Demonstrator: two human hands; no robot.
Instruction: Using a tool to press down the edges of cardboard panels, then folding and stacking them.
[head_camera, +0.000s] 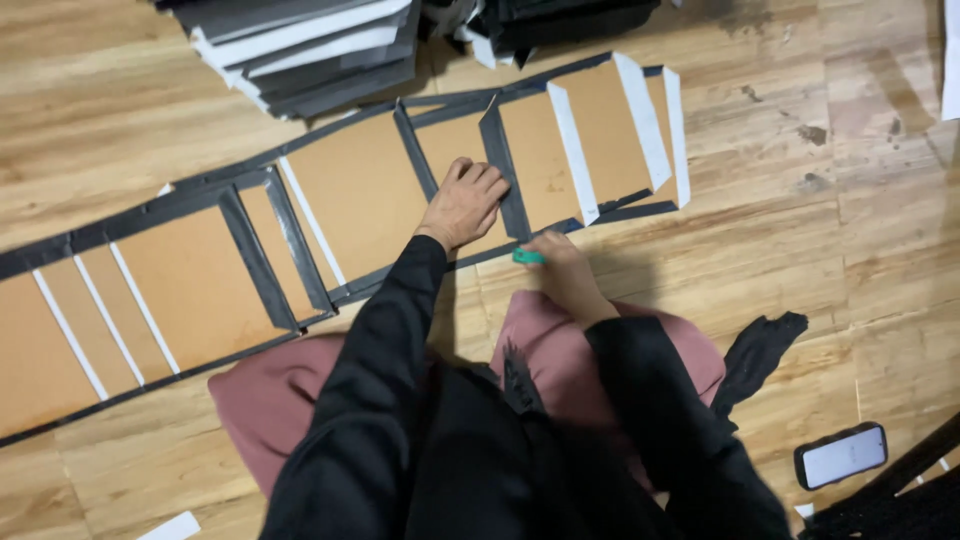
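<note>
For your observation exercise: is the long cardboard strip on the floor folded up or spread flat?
Spread flat. The cardboard strip lies open along the wooden floor, its panels side by side, with the left hand pressed on it.

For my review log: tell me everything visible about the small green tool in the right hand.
The green tool is small and teal, apparently plastic; only a short stub shows beyond the right hand, which closes around the rest. It lies roughly level, pointing left, at the near edge of the cardboard panels, by the dark tape border. Its kind cannot be told.

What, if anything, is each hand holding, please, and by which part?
The right hand grips a small green tool by its rear end. The left hand holds nothing, resting flat on the cardboard panel.
</note>
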